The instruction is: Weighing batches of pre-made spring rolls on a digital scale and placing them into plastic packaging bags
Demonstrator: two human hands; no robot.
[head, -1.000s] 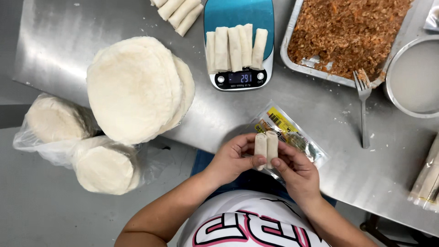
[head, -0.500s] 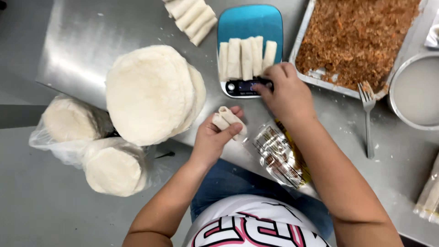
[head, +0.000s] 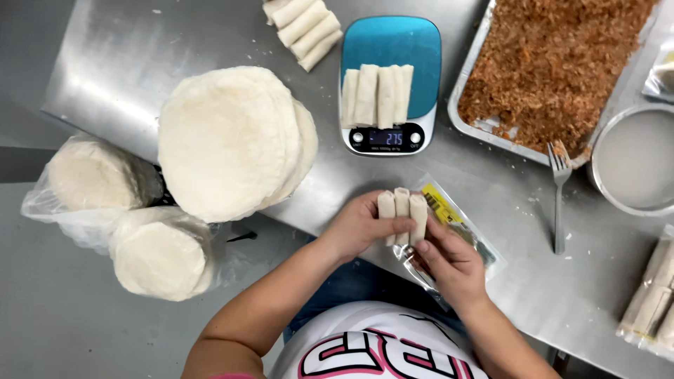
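My left hand point(head: 358, 228) grips three pale rolled spring rolls point(head: 402, 213) side by side, thumb across their front, while my right hand point(head: 453, 263) closes on the rightmost roll from below with its fingertips. The rolls stand upright just above the near edge of the brushed steel table point(head: 126, 63), over a clear plastic pouch with a yellow label point(head: 456, 224) lying under my right hand.

Beyond my hands sits a blue digital kitchen scale point(head: 390, 84) carrying four more rolls, with bare steel between it and me. To the left a tall stack of round white wrappers point(head: 228, 140) overhangs the table's near edge. Right of the pouch lies a metal fork point(head: 559, 189), then a round steel bowl of whitish paste point(head: 635, 165); a rectangular tray of reddish-brown shredded filling point(head: 554, 67) fills the far right. Two bagged wrapper stacks point(head: 126, 224) sit off the table, lower left.
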